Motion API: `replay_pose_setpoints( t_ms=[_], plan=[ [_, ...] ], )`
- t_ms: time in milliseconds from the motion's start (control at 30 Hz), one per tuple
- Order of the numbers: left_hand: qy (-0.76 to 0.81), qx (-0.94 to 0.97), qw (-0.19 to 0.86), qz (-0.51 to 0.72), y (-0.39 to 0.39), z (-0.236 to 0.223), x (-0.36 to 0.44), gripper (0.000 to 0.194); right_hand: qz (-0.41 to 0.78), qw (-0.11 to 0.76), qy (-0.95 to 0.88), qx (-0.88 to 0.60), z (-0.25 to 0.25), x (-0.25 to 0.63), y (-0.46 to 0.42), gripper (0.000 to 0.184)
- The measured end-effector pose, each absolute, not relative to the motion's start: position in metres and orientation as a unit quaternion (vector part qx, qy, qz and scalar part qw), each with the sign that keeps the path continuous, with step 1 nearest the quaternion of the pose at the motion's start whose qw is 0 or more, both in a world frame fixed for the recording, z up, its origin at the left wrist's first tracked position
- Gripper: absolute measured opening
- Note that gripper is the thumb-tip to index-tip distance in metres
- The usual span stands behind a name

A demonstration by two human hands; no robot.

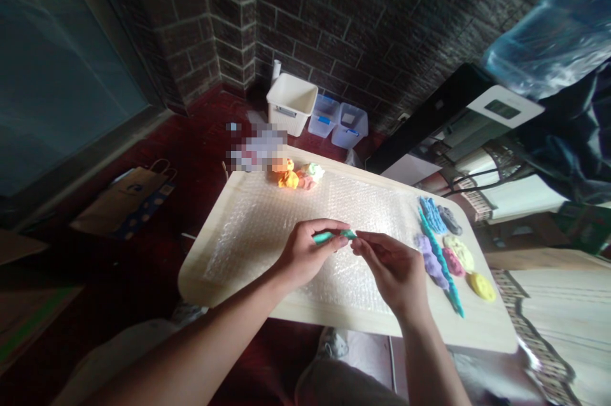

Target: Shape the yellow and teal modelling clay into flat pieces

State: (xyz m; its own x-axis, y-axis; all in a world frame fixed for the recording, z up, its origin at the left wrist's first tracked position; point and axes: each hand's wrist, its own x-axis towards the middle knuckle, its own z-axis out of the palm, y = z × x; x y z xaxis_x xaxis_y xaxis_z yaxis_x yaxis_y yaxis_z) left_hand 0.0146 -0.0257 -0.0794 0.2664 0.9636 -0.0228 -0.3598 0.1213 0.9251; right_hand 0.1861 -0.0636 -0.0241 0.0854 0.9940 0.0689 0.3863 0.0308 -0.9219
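Over the middle of the table, my left hand (308, 247) pinches a small green roll of modelling clay (323, 237) between thumb and fingers. My right hand (394, 266) closes its fingertips on the roll's right end, so both hands meet at the clay. Beneath them lies a sheet of bubble wrap (267, 221). Right of my right hand is a long teal clay strip (440, 259), with purple clay (431, 259), blue clay (433, 215), grey clay (449, 220), red-pink clay (453, 262), pale yellow clay (459, 252) and a yellow disc (482, 287) around it.
At the table's (195, 272) far edge sit orange clay (287, 178), salmon clay (307, 181) and pale green-white clay (314, 170). Behind stand a white bin (291, 107) and two clear boxes (350, 126). A paper bag (124, 199) lies on the floor at left.
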Motion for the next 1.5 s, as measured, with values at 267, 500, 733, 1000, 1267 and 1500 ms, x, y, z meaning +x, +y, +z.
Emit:
replay_pose_setpoints(
  t_ms=[267, 500, 733, 1000, 1267, 1500],
  plan=[
    [0.346, 0.44, 0.657, 0.506, -0.026, -0.077, 0.015, 0.027, 0.376, 0.434, -0.568, -0.59, -0.024, 0.186, -0.065, 0.024],
    [0.348, 0.446, 0.664, 0.489, -0.028, -0.074, 0.014, 0.031, 0.299, 0.391, -0.662, -0.566, -0.02, 0.19, -0.067, 0.012],
    [0.337, 0.41, 0.701, 0.477, -0.028, -0.078, 0.016, 0.034, 0.212, 0.374, -0.721, -0.545, -0.014, 0.187, -0.068, 0.016],
    [0.328, 0.385, 0.727, 0.465, -0.027, -0.081, 0.018, 0.031, 0.178, 0.345, -0.756, -0.527, -0.012, 0.188, -0.066, 0.017],
    [0.296, 0.39, 0.75, 0.444, -0.027, -0.078, 0.016, 0.029, 0.247, 0.376, -0.694, -0.562, -0.02, 0.189, -0.067, 0.012],
    [0.295, 0.383, 0.747, 0.457, -0.027, -0.076, 0.016, 0.029, 0.269, 0.361, -0.704, -0.548, -0.018, 0.193, -0.068, 0.013]
  ],
)
